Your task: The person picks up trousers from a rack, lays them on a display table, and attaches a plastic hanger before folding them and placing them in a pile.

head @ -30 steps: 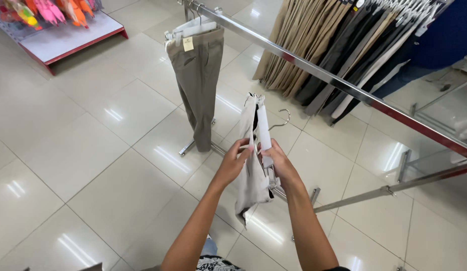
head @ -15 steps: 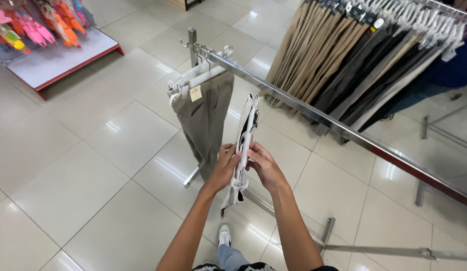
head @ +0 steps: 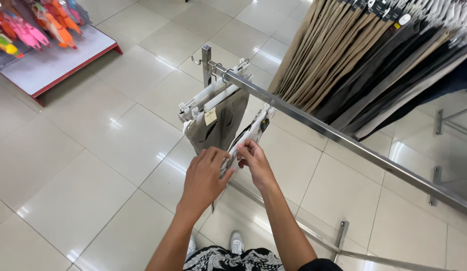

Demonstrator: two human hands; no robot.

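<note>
- The left hand (head: pixel 206 175) and right hand (head: pixel 253 160) both close their grip on a pale garment on a hanger (head: pixel 246 140), held just below the metal rail (head: pixel 313 123).
- The hanger's top touches or nearly touches the rail; whether it is hooked on cannot be told.
- Beside it on the rail hang brown trousers (head: pixel 218 125), already in place.
- Farther along the rail hangs a dense row of trousers (head: pixel 354 65).
</note>
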